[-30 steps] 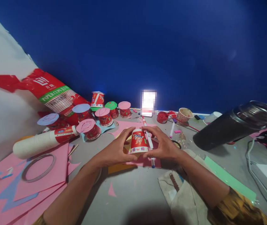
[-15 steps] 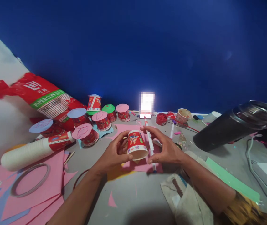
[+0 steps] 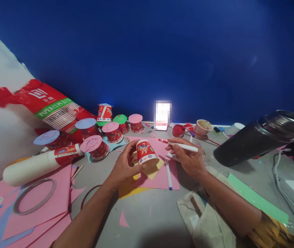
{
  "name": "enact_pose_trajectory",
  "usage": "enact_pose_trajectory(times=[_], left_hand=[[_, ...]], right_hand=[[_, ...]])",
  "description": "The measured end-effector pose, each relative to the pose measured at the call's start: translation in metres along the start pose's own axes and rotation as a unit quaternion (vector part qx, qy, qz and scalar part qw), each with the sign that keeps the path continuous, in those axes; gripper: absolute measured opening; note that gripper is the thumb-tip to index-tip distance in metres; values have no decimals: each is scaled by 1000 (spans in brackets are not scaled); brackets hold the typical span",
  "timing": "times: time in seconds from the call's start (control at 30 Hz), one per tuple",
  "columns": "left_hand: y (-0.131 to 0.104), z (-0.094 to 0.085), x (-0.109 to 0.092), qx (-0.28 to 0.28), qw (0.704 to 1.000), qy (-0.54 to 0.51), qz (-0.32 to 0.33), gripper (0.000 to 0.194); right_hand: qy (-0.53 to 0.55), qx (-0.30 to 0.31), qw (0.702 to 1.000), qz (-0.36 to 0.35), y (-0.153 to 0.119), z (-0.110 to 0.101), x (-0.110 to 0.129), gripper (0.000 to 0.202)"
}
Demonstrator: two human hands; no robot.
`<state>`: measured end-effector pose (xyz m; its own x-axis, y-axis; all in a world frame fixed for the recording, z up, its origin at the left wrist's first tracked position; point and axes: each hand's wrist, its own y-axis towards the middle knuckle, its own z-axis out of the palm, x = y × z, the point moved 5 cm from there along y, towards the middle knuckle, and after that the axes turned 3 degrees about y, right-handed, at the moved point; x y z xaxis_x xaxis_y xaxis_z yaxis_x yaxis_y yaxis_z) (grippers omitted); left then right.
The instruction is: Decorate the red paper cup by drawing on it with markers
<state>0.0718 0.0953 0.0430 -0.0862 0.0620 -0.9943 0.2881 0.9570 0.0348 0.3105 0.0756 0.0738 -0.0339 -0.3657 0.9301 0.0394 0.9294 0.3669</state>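
Note:
My left hand (image 3: 126, 162) is wrapped round a red printed paper cup (image 3: 146, 151), mouth down and tilted above the table. In my right hand (image 3: 188, 158) a white marker pen (image 3: 185, 147) is held like a writing tool, its red end pointing left toward the cup. Under both hands lies a pink paper sheet (image 3: 159, 181), with a small yellow paper piece (image 3: 154, 172) below the cup. Another white marker with a blue end (image 3: 169, 177) rests on the pink sheet.
Several decorated cups with paper discs (image 3: 112, 132) stand back left, near a paper cup bag (image 3: 59, 106), a cup stack (image 3: 33, 167) and a tape ring (image 3: 34, 198). A glowing phone (image 3: 162, 115) leans at the wall. A black thermos (image 3: 255, 141) lies tilted right, beyond a cloth (image 3: 209, 217).
My right hand has drawn back to the right and now grips the red-ended marker, turned from upright to nearly level. The cup has shifted slightly left in my left hand.

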Motion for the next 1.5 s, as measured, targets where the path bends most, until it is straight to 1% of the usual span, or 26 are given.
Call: enact_pose_trajectory(times=[0.1,0.17,0.23,0.27,0.33,0.43,0.53,0.63,0.7,0.9,1.0,1.13,1.33,1.5], left_hand=[[-3,2,-2,-1,998,66,9,85],[-3,2,-3,-4,995,93,26,83],[-3,3,-5,-8,992,112,61,82],[-4,3,-6,-14,988,130,84,84],[-5,4,-10,-24,977,172,125,83],[-10,7,-19,-25,951,247,184,81],[-16,11,-29,-23,929,293,226,81],[-20,12,-36,-23,920,313,235,81],[-21,12,-38,-25,917,319,238,81],[-21,12,-41,-38,910,328,250,81],[-23,15,-43,-33,906,332,261,81],[-25,17,-44,-31,901,331,279,78],[-25,16,-42,-26,900,344,265,82],[-25,18,-40,-35,895,348,279,85]], right_hand=[[0,-25,1000,-9,2,0,4,45],[10,-44,999,-12,2,-1,7,45],[9,-52,998,-18,0,-1,12,44],[4,-46,999,-19,-1,-1,14,42],[0,-47,998,-31,-4,0,19,39],[-9,-28,997,-64,-11,4,27,30],[-57,-25,992,-110,-18,6,38,25],[-111,-23,982,-150,-24,8,47,23],[-132,-6,977,-165,-26,10,49,19],[-128,61,967,-212,-31,15,48,5],[-135,82,963,-219,-32,17,46,4],[-146,93,959,-224,-33,19,46,6],[-148,106,958,-221,-32,20,44,8],[-156,108,956,-222,-31,21,44,7]])
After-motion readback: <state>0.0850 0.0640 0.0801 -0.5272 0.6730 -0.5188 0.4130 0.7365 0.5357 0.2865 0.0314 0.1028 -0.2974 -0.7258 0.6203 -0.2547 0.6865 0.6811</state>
